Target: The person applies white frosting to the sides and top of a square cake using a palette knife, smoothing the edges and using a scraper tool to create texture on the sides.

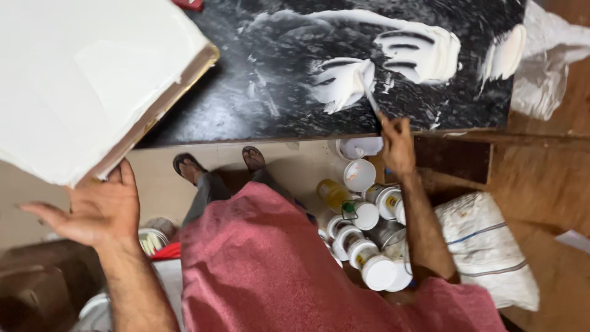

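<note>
Right hand point(397, 142) has its fingers pinched tight around the handle of a palette knife point(367, 87), the blade out past the fingertips, sitting in a blob of white paint point(342, 86) on the black marble counter point(246, 92). Left hand point(98, 209) is spread wide open, palm propping the bottom edge of a tilted white-coated canvas point(80, 80). Paint jars point(369, 246) are clustered on the floor below.
</note>
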